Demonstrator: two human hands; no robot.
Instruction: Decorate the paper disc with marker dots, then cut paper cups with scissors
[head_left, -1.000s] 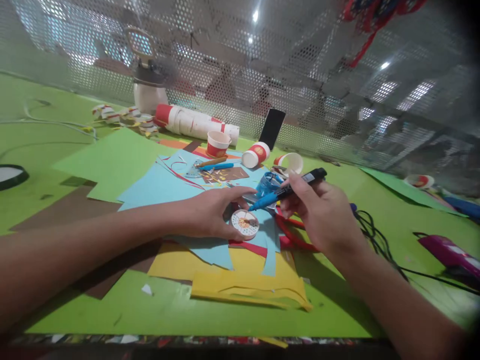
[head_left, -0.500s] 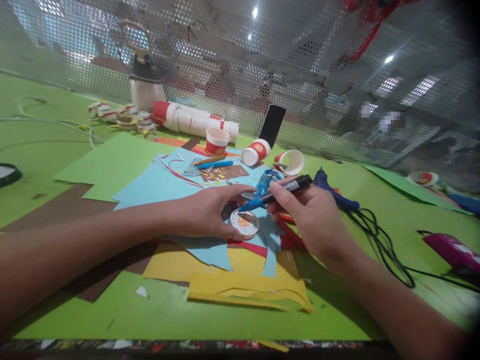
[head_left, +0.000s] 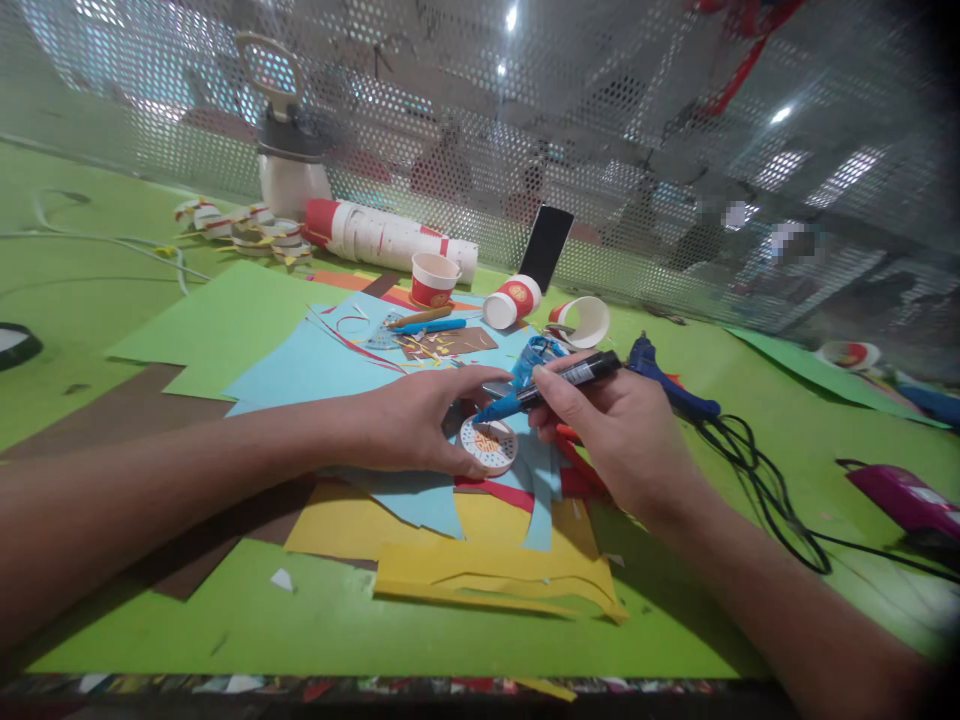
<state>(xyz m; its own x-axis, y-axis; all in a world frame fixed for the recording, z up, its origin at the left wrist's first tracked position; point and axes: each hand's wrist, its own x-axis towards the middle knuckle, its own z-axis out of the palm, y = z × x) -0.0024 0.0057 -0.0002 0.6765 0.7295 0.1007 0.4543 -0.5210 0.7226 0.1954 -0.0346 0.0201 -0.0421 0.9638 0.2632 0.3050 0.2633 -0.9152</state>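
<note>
Two bare hands work over a heap of coloured paper on the green table [head_left: 112, 290], and the head view is the only one there is. The left hand [head_left: 409, 420] lies flat on the light blue sheet [head_left: 300, 365], thumb and forefinger spread narrowly round a small white disc [head_left: 488, 445] with orange marks on its face; the fingertips touch its rim and pin it down. The right hand [head_left: 626, 440] is closed on a black-barrelled marker [head_left: 544, 385] with a blue tip end, held slanting down to the left so that the tip hangs just above the disc; whether it touches the face I cannot tell. The disc sits near the middle of the pile, on the blue sheet, with yellow paper [head_left: 480, 560] spread nearer the table's front edge and a brown sheet [head_left: 127, 410] under the left forearm. Behind the hands stand and lie several red and white paper cups [head_left: 435, 278], one upright, two on their sides, and a long sleeve of stacked cups [head_left: 390, 240] along the perforated metal screen [head_left: 675, 180]. A blue glue gun [head_left: 667, 385] with a black cable [head_left: 757, 490] lies just right of the right hand, and a magenta tool [head_left: 900, 500] lies well apart at the far right.
</note>
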